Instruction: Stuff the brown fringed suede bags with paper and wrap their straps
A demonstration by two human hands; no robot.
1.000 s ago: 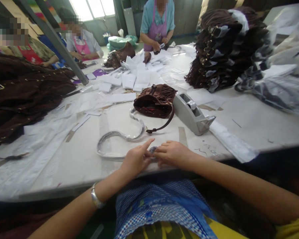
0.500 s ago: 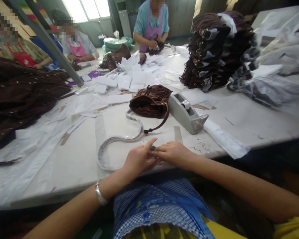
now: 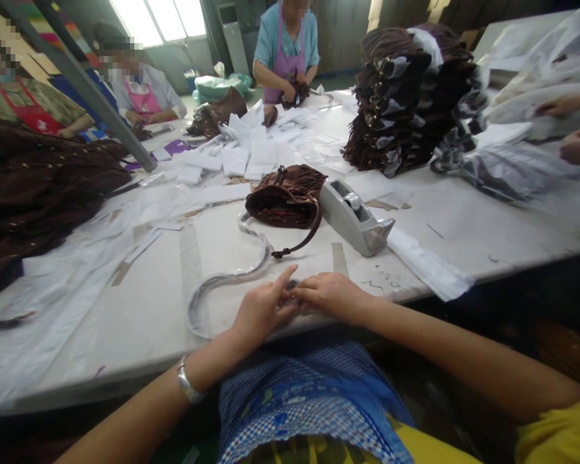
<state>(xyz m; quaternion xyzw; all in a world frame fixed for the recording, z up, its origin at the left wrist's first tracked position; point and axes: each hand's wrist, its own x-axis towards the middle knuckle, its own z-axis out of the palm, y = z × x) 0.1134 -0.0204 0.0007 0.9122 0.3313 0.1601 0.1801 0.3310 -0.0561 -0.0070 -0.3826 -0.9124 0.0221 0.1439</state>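
At the table's front edge my left hand is closed, thumb raised, around the end of a bag strap wrapped in clear plastic. My right hand meets it, fingertips pinched on the same strap end, most of which the fingers hide. From there the strap passes behind my left wrist and curves back to a brown fringed handbag. The bag lies on its side, mouth toward me, with a short buckled strap end lying loose. Right against the bag stands a grey tape dispenser.
A tall stack of brown fringed bags stands at the back right. More brown bags are heaped at left by a metal post. White paper pads cover the middle. Co-workers sit or stand beyond; another person's hands show at right.
The view has shifted slightly, so the scene sits a little further left. Another person's hands have appeared at the right edge. My hands keep nearly the same grip on the strap.
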